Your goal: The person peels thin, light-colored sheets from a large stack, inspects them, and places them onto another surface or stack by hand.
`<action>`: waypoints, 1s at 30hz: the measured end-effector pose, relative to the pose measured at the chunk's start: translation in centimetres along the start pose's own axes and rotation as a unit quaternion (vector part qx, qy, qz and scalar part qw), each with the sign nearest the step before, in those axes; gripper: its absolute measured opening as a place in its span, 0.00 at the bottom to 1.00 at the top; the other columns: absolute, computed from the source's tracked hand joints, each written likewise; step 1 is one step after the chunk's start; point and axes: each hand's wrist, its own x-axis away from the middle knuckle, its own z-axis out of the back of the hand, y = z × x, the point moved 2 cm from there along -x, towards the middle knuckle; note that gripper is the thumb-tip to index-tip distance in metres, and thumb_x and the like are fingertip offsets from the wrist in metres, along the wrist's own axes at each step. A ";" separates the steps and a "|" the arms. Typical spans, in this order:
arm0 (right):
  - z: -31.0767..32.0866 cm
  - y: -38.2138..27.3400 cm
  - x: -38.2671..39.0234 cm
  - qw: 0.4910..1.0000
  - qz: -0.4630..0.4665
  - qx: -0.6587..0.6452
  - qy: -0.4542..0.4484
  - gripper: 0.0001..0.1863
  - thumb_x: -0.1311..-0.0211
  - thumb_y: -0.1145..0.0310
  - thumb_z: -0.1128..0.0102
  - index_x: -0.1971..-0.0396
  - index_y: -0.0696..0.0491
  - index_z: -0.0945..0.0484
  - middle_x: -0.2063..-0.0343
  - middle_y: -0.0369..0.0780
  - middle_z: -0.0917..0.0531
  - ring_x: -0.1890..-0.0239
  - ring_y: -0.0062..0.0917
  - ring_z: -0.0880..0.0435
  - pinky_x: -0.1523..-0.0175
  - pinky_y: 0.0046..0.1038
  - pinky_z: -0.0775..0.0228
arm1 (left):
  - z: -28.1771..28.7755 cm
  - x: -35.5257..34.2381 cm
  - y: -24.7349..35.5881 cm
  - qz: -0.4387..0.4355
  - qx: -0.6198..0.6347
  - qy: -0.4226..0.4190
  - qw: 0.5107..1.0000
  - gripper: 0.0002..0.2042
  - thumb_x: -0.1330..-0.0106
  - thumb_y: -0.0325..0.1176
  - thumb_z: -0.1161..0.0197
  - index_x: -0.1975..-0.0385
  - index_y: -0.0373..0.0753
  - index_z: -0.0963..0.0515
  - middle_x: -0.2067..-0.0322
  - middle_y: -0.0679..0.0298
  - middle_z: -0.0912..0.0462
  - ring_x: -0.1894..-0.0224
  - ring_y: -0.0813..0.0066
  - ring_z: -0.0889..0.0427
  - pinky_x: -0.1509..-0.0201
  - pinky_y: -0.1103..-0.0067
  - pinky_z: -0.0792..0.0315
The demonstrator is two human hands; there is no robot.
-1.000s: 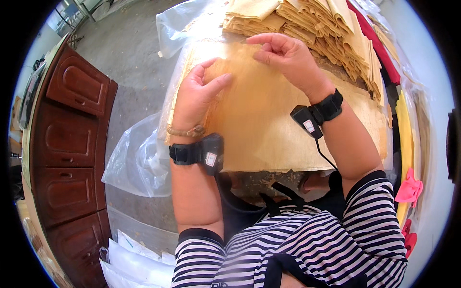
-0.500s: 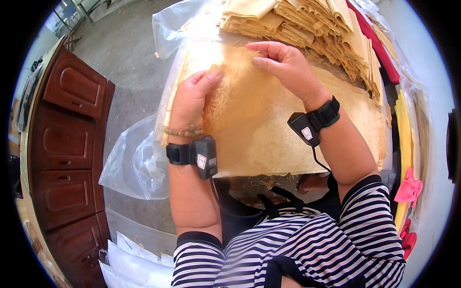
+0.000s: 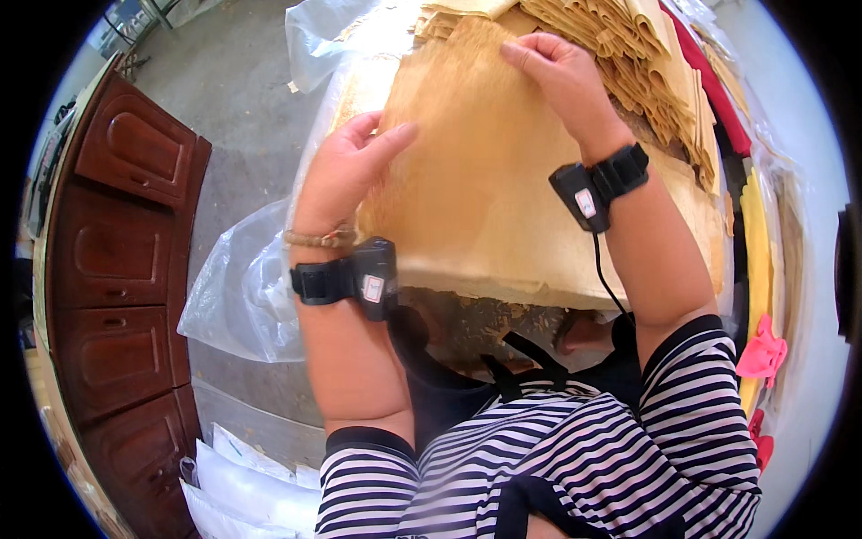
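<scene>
A thin golden-tan fibrous sheet point(image 3: 453, 117) is raised over a flat layer of similar sheets point(image 3: 557, 251) on the table. My left hand point(image 3: 355, 162) grips its left edge, thumb on top and fingers partly hidden. My right hand point(image 3: 561, 81) pinches its far right part between thumb and fingers. Both wrists wear black strapped devices, and a beaded bracelet circles my left wrist. Beyond the raised sheet lies a heap of folded tan sheets point(image 3: 628, 63).
Dark wooden cabinets point(image 3: 117, 242) line the left side. Crumpled clear plastic point(image 3: 233, 287) hangs beside the table, with white sacks point(image 3: 233, 485) below. At the right are red rolled material point(image 3: 723, 117), yellow material point(image 3: 754, 234) and a pink cloth point(image 3: 761, 350).
The sheet between my hands has spread upward toward the folded heap. My right hand has moved forward and right with it; my left hand has shifted left and slightly forward.
</scene>
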 end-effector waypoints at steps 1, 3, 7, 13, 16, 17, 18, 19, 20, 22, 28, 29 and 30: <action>0.6 0.4 -0.8 1.000 0.010 0.012 0.019 0.15 0.38 0.58 0.28 0.63 0.55 0.14 0.73 0.26 0.18 0.70 0.09 0.23 0.65 0.16 0.31 | 0.9 0.2 0.0 0.004 -0.037 -0.005 0.999 0.17 0.30 0.37 0.32 0.47 0.33 0.21 0.58 0.67 0.14 0.58 0.82 0.16 0.53 0.82 0.22; 2.0 1.4 -2.5 0.996 0.021 0.071 0.044 0.12 0.31 0.62 0.34 0.60 0.56 0.14 0.70 0.27 0.17 0.69 0.09 0.24 0.63 0.16 0.31 | 2.2 0.4 -0.1 0.027 -0.099 -0.017 0.995 0.18 0.31 0.38 0.31 0.47 0.34 0.21 0.58 0.68 0.14 0.59 0.83 0.16 0.53 0.83 0.23; 3.0 2.0 -1.8 0.979 0.090 0.169 0.077 0.14 0.31 0.65 0.40 0.55 0.60 0.16 0.66 0.39 0.14 0.64 0.22 0.19 0.59 0.26 0.27 | 2.6 -0.5 -1.2 0.079 -0.189 -0.042 0.978 0.17 0.30 0.34 0.33 0.46 0.33 0.21 0.58 0.67 0.13 0.60 0.82 0.16 0.54 0.83 0.22; 0.0 0.9 7.2 0.946 0.168 0.221 -0.167 0.22 0.41 0.58 0.26 0.49 0.50 0.15 0.50 0.42 0.15 0.47 0.32 0.17 0.42 0.31 0.24 | 3.8 -1.2 -3.8 0.033 -0.070 0.039 0.996 0.15 0.30 0.31 0.37 0.51 0.27 0.19 0.61 0.64 0.14 0.61 0.78 0.17 0.56 0.80 0.23; -0.8 0.1 12.6 0.919 0.160 0.269 -0.238 0.29 0.48 0.63 0.22 0.44 0.49 0.18 0.38 0.42 0.22 0.35 0.37 0.24 0.31 0.36 0.31 | 4.3 -2.3 -4.5 0.057 -0.067 0.028 0.996 0.16 0.29 0.30 0.38 0.47 0.26 0.22 0.58 0.61 0.14 0.60 0.78 0.16 0.54 0.80 0.22; -0.9 -0.2 13.4 0.907 0.153 0.299 -0.253 0.31 0.49 0.66 0.21 0.42 0.49 0.19 0.35 0.42 0.24 0.32 0.37 0.27 0.29 0.36 0.33 | 4.4 -2.6 -4.3 0.064 -0.071 0.016 0.995 0.17 0.29 0.30 0.39 0.45 0.26 0.23 0.56 0.60 0.14 0.58 0.78 0.15 0.52 0.81 0.22; -0.7 -0.1 13.7 0.904 0.164 0.310 -0.246 0.32 0.54 0.69 0.20 0.44 0.50 0.19 0.34 0.42 0.25 0.32 0.39 0.28 0.29 0.36 0.33 | 4.3 -2.6 -4.3 0.058 -0.079 0.025 0.995 0.17 0.29 0.30 0.39 0.45 0.26 0.23 0.57 0.60 0.14 0.58 0.78 0.15 0.52 0.81 0.22; -0.5 0.2 13.8 0.912 0.151 0.295 -0.243 0.31 0.53 0.69 0.21 0.44 0.50 0.18 0.35 0.42 0.25 0.33 0.39 0.27 0.30 0.36 0.32 | 4.0 -2.6 -4.4 0.052 -0.088 0.034 0.994 0.16 0.29 0.30 0.39 0.46 0.26 0.23 0.57 0.60 0.14 0.58 0.77 0.15 0.52 0.81 0.22; -0.3 0.3 13.8 0.919 0.138 0.281 -0.241 0.30 0.52 0.69 0.21 0.45 0.50 0.18 0.36 0.42 0.24 0.34 0.39 0.26 0.31 0.36 0.31 | 3.7 -2.5 -4.2 0.045 -0.097 0.044 0.993 0.16 0.29 0.30 0.39 0.46 0.26 0.23 0.57 0.60 0.14 0.59 0.77 0.15 0.52 0.81 0.22; 0.1 0.9 13.7 0.925 0.139 0.263 -0.236 0.28 0.51 0.69 0.22 0.46 0.50 0.18 0.38 0.42 0.22 0.36 0.39 0.24 0.32 0.36 0.30 | 3.6 -2.0 -3.6 0.045 -0.096 0.055 0.993 0.17 0.29 0.30 0.40 0.44 0.26 0.23 0.56 0.59 0.14 0.58 0.77 0.15 0.53 0.81 0.22; -0.3 -0.6 14.5 0.897 0.209 0.326 -0.212 0.20 0.47 0.68 0.25 0.52 0.50 0.16 0.44 0.42 0.18 0.43 0.40 0.19 0.39 0.37 0.25 | 4.1 -1.5 -3.8 0.022 -0.040 0.091 0.995 0.20 0.28 0.28 0.44 0.38 0.27 0.26 0.52 0.56 0.15 0.55 0.76 0.16 0.51 0.79 0.21; -0.6 -0.5 14.7 0.898 0.208 0.329 -0.203 0.20 0.47 0.68 0.24 0.53 0.50 0.16 0.44 0.42 0.18 0.43 0.40 0.19 0.40 0.37 0.24 | 3.9 -1.3 -3.8 0.026 -0.023 0.090 0.995 0.20 0.28 0.27 0.45 0.37 0.27 0.26 0.52 0.55 0.15 0.55 0.76 0.16 0.51 0.79 0.21; -0.7 -0.4 14.9 0.900 0.207 0.332 -0.193 0.19 0.48 0.68 0.24 0.54 0.50 0.16 0.44 0.42 0.18 0.44 0.40 0.18 0.41 0.36 0.24 | 4.2 -1.5 -4.1 0.035 -0.036 0.088 0.995 0.20 0.28 0.27 0.45 0.38 0.27 0.26 0.51 0.55 0.15 0.55 0.75 0.15 0.51 0.79 0.20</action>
